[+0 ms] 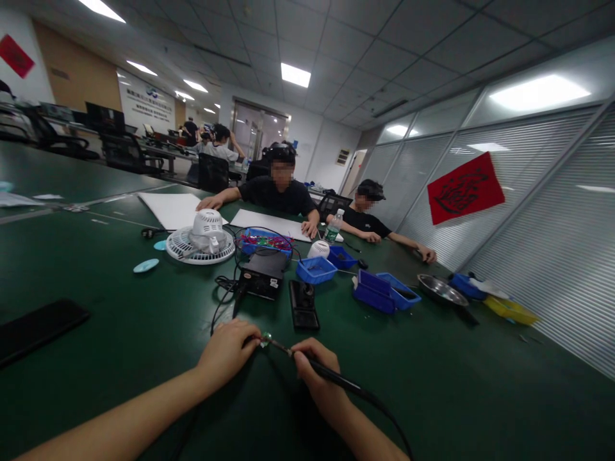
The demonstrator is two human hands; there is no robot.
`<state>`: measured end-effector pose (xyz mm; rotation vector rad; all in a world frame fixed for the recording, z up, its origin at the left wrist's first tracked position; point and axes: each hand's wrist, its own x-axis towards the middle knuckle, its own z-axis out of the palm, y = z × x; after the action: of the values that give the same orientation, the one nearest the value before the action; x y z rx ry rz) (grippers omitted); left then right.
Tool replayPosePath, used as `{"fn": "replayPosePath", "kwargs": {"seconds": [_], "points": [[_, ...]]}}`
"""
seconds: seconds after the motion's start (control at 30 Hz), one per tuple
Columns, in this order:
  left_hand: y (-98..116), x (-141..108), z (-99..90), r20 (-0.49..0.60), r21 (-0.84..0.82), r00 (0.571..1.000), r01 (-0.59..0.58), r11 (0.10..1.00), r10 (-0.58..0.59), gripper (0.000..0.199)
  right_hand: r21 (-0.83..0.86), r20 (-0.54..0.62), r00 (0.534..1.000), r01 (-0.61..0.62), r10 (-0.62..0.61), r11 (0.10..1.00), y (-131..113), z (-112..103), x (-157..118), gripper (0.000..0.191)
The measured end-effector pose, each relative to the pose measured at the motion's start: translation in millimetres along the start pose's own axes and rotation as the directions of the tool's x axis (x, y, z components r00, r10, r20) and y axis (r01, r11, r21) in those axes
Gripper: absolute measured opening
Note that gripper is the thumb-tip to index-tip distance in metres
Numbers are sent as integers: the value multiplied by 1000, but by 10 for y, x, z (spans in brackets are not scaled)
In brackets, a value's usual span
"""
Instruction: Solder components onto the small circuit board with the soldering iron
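Observation:
My right hand [323, 374] is closed around a soldering iron [336, 378], whose cable trails toward the lower right. The iron's thin metal tip points left and reaches a small green circuit board [266, 341] on the table. At the board's left edge, the fingers of my left hand [230, 346] are pinched on it. Whether a thin wire also lies between those fingers is too small to tell. Just beyond my hands stands a black soldering station [263, 274], with dark cables beside it.
A black stand [304, 306] lies ahead of my right hand. Blue bins [316, 271], one with wired boards, a white fan part [200, 246], a bottle [334, 225] and a metal bowl [442, 290] stand farther off. Two people [276, 195] sit across the green table [144, 346].

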<state>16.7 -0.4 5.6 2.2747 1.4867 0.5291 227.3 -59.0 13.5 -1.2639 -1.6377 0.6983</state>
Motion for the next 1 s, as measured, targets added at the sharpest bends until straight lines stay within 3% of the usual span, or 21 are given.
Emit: {"fn": "replayPosePath", "kwargs": {"seconds": [0.27,0.57,0.8,1.0], "points": [[37,-16,-36,4,-2,1000,10,1000,-10,18,123,8,996,-87,87,989,-62,14,16,6],[23,-13,-20,-12,-8,1000,21,1000,-21,15,287,25,968,-245,248,926,-54,-16,86,16],[28,-10,-22,-19,-30,1000,19,999,-20,16,337,48,966,-253,252,907,-18,-43,77,17],[21,-10,-14,-11,-19,1000,10,1000,-10,16,401,-4,973,-209,230,892,-31,-51,65,14]]}}
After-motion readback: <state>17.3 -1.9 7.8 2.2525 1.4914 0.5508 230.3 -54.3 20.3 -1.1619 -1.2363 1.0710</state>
